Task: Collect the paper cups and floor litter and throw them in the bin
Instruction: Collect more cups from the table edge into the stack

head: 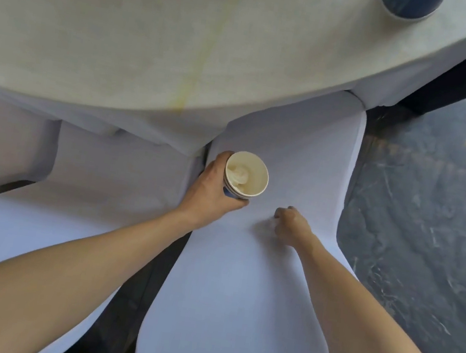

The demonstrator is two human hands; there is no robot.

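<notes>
Setting: dark marbled floor, glossy, with a small light reflection; round table draped in pale woven cloth with a faint yellowish streak running to its edge.
Paper cup: upright, round rim, cream inside, blue bands on the outer wall; held just above a chair seat beside the table edge.
Cup contents: a crumpled whitish wad lying against the inner wall.
Left hand: fingers wrapped round the cup's side from the left, thumb below the base edge; firm hold.
Right hand: fingers curled in tight, knuckles down on the seat fabric; whether it pinches anything cannot be told.
Chair: smooth stretch white cover, rounded back, seat tucked under the tablecloth; second covered chair to its left.
Table top, far right: dark blue round vessel, partly cut off.
</notes>
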